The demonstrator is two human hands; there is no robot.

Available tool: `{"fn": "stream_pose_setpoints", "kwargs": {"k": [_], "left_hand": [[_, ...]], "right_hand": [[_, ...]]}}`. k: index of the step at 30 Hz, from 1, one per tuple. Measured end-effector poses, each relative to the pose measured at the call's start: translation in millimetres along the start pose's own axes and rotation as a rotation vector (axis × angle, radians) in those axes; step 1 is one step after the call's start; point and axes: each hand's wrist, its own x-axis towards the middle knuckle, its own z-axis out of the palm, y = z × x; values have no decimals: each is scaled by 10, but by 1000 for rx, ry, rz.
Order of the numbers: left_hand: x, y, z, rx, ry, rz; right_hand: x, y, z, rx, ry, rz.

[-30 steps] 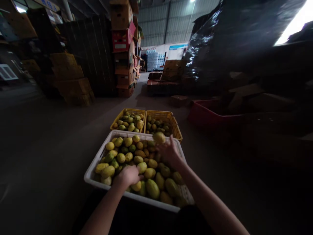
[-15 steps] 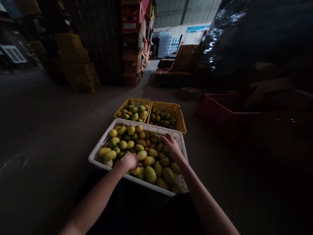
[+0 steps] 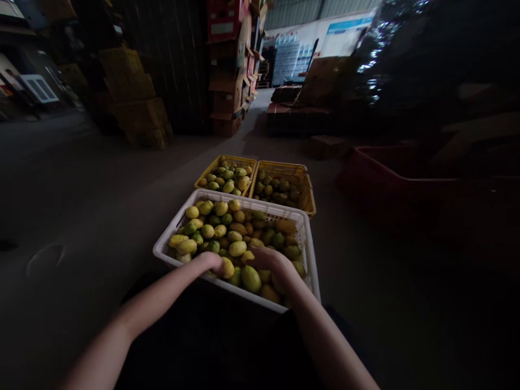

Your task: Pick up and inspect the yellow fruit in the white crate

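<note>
A white plastic crate (image 3: 164, 238) full of oval yellow and green fruit stands in front of me, tilted a little in view. Low at the crate's near side, my left hand (image 3: 212, 262) is closed around a yellow fruit (image 3: 228, 267); most of its fingers are hidden. My right hand (image 3: 268, 259) reaches down over the middle of the pile, its fingertips against another yellow fruit (image 3: 246, 257). Shadow and the back of the hand hide how those fingers are bent. Between my wrists lies a large green-yellow fruit (image 3: 251, 278).
Two yellow crates (image 3: 311, 197) with more fruit stand beyond the white one. At the right is a dark red bin (image 3: 377, 169). Stacked cardboard boxes (image 3: 136, 111) are at the left, with a taller box stack (image 3: 225, 97) farther back. A flat box (image 3: 327, 142) lies on the floor.
My right hand has come from the crate's far right side inward and toward me, beside the left. My left hand has dropped lower, onto a yellow fruit. The view has shifted slightly.
</note>
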Motion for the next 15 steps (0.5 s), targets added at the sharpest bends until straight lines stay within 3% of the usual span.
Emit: {"fn": "stream_pose_setpoints", "kwargs": {"k": [2, 4, 9, 10, 11, 15], "left_hand": [[105, -94, -65, -49, 12, 21], [249, -246, -213, -85, 96, 4], [710, -797, -655, -76, 407, -221], [806, -905, -707, -79, 453, -272], [904, -1003, -741, -84, 498, -328], [1283, -1266, -748, -110, 605, -500]], "right_hand": [[-12, -49, 67, -135, -67, 2], [-31, -115, 98, -304, -147, 9], [-141, -338, 103, -672, -295, 54], [-168, -394, 100, -857, -359, 68], [-192, -451, 99, -1020, -435, 83], [-235, -617, 108, -1173, -515, 142]]}}
